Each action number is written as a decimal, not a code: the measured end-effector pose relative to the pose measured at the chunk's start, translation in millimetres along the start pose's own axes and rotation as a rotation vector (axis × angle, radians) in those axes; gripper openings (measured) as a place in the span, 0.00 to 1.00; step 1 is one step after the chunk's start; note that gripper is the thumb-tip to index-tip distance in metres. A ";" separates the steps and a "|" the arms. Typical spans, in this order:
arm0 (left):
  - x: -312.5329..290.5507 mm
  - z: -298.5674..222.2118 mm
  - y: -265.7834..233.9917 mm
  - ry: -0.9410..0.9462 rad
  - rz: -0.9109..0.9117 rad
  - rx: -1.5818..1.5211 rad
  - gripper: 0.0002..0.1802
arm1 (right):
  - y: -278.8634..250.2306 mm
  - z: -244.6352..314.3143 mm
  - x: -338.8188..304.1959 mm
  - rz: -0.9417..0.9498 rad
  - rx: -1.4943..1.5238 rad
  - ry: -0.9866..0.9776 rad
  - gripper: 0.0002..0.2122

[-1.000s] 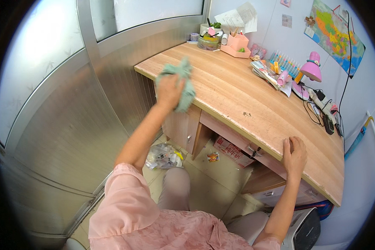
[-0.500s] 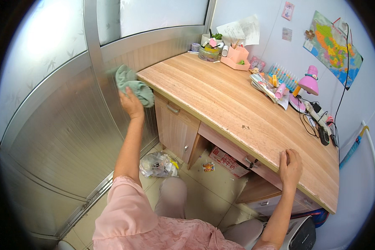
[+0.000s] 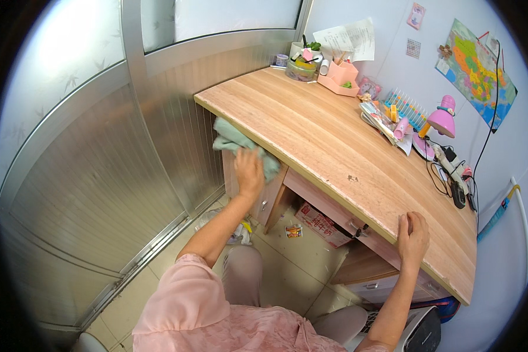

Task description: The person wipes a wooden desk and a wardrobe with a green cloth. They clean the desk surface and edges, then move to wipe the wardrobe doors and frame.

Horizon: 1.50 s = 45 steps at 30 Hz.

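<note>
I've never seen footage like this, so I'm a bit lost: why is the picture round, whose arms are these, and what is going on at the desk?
A wide fisheye camera worn on the person's head looks down, so straight edges bend and the picture looks round. The arms are the wearer's own. The left hand presses a green cloth against the front of the wooden desk. The right hand rests flat on the desk's edge, holding nothing. At the back stand a pink lamp and a pink organiser.
</note>
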<state>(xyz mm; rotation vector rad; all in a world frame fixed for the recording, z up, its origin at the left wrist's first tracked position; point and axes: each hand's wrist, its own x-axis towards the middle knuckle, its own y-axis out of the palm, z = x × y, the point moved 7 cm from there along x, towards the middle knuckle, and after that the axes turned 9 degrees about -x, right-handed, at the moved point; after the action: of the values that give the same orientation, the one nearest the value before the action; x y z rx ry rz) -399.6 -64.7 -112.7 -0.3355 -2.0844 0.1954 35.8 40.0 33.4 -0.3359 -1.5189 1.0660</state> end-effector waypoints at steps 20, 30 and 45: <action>-116.5 -121.5 85.1 -0.385 0.292 -0.347 0.50 | -2.4 -2.0 -0.9 -0.027 0.009 0.002 0.15; -103.4 -116.5 100.7 -0.527 0.033 -0.411 0.45 | -2.3 1.2 -1.5 -0.043 -0.017 0.009 0.15; -94.7 -124.8 94.5 -0.710 -0.022 -0.504 0.42 | -0.5 2.8 -0.7 -0.032 0.002 0.003 0.15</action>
<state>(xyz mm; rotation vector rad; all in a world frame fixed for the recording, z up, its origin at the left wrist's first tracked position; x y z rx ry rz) -231.4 -4.5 -152.2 -0.6090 -2.8325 -0.2763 33.7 38.1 33.6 -0.3108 -1.5153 1.0410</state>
